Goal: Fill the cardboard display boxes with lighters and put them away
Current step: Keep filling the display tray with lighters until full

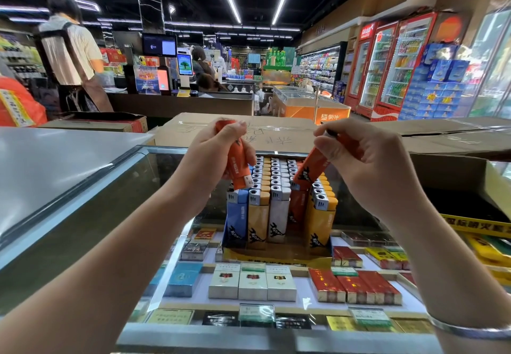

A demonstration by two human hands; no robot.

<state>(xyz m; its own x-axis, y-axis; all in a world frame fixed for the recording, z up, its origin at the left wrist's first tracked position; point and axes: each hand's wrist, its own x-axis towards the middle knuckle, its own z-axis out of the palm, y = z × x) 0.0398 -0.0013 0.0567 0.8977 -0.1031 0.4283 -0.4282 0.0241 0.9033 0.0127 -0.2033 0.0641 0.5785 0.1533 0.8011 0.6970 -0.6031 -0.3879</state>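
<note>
Above the glass bench — left hand raised, grasping orange lighters; right hand pinching one orange lighter, tilted. Display box of upright lighters stands on the bench; cigarette packs beneath — shop checkout behind.

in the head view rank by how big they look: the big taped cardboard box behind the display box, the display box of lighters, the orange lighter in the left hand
1. Big taped cardboard box, widest, though farther away.
2. Display box of lighters.
3. Orange lighter gripped in the left hand, clearly smallest.
</note>
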